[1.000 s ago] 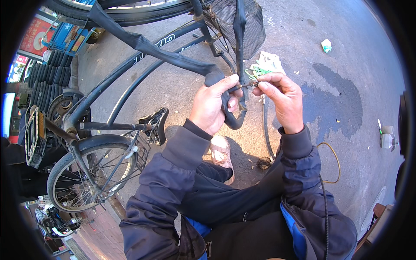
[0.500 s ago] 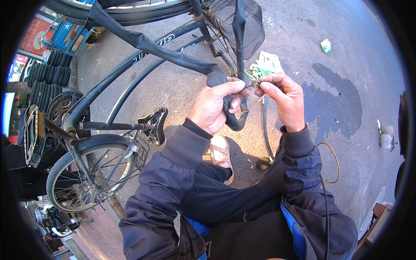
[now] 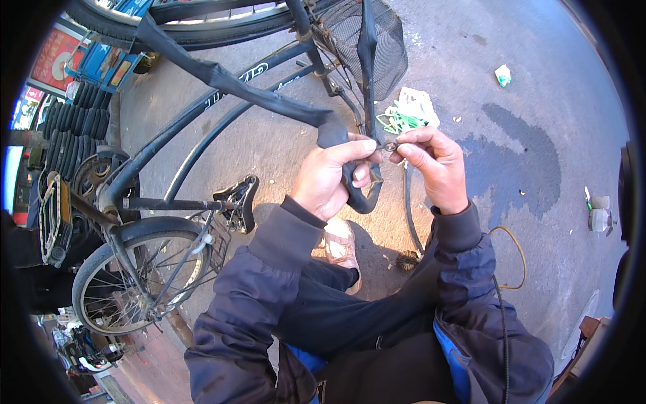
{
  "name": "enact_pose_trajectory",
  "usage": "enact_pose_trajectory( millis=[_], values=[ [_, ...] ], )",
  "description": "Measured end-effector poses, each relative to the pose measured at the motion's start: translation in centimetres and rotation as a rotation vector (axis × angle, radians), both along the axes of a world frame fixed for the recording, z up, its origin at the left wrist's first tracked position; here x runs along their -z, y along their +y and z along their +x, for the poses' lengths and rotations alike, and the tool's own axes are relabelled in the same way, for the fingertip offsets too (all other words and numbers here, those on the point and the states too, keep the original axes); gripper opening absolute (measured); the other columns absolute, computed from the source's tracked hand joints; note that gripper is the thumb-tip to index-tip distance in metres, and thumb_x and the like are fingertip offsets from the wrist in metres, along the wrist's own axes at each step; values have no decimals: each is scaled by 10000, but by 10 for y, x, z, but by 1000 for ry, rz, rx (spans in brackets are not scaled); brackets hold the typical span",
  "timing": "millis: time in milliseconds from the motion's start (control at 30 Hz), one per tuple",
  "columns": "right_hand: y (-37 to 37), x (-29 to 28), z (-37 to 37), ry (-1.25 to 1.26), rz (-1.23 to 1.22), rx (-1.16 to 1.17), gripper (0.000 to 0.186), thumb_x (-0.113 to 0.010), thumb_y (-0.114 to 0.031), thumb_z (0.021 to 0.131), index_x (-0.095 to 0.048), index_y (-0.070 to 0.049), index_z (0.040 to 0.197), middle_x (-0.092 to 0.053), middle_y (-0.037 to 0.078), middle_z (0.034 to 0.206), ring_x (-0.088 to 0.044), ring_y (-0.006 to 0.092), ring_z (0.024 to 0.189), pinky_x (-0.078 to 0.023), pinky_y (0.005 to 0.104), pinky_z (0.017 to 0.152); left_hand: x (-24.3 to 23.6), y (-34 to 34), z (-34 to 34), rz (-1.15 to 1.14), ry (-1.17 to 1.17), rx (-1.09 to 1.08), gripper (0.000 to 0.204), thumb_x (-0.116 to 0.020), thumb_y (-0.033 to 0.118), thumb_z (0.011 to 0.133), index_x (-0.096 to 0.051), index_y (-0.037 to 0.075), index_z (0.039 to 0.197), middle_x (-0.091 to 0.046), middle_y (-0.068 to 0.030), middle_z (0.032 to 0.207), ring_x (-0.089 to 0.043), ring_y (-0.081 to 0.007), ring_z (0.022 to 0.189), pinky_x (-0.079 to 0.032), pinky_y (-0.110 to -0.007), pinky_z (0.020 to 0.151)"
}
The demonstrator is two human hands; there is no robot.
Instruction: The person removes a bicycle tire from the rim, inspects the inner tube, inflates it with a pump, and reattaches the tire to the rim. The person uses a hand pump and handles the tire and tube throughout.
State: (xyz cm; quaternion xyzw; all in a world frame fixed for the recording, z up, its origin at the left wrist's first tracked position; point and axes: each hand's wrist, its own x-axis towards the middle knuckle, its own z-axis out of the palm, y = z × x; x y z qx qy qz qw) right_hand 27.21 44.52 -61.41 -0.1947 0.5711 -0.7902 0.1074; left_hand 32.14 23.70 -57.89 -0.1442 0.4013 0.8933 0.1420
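Tube (image 3: 269, 99) runs slack in front of the bike frame (image 3: 254, 71) down into our left hand (image 3: 328, 172), fingers curled round a bunched bit of it, while our right hand (image 3: 434, 155) has a small dark ring (image 3: 391, 146) pinched by thumb and finger just beside our left thumb tip. Looks to us like the fiddly step of fitting or freeing that ring, though we honestly can't tell which, or whether it's attached to anything. Next move, we'd reckon, calls for a steady left grip and a light, narrow right pinch.
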Motion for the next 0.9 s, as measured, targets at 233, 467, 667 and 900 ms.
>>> enact_pose_trajectory(
  millis=[233,467,667,900],
  values=[
    [-1,-1,1,-86,56,-16,120,-674,-115,1003,-664,4,988,-695,37,849,-646,108,772,-526,264,735,-3,3,0,-47,10,-9,132,-699,69,933,-633,-10,1016,-688,-122,869,-556,-118,616,-445,-279,590],
    [-11,0,9,-279,108,-31,435,-557,-300,1089,-527,-74,718,-461,-64,614,-401,37,560,-300,246,504,-7,11,3,-326,65,30,173,-757,41,876,-668,-28,1008,-682,-68,827,-575,-110,657,-444,-242,624],
    [-13,-2,11,-230,102,-26,438,-592,-322,1072,-522,-68,722,-492,-50,619,-422,39,553,-333,243,511,-9,13,4,-382,87,-8,159,-775,60,871,-698,-23,983,-688,-55,824,-587,-100,687,-454,-242,652],
    [-13,-3,10,-104,109,31,334,-588,-293,1071,-544,-48,848,-505,-41,656,-468,54,582,-392,240,555,-8,13,2,-368,87,-33,147,-762,62,881,-688,-25,972,-685,-68,831,-583,-115,695,-444,-255,654]
  ],
)
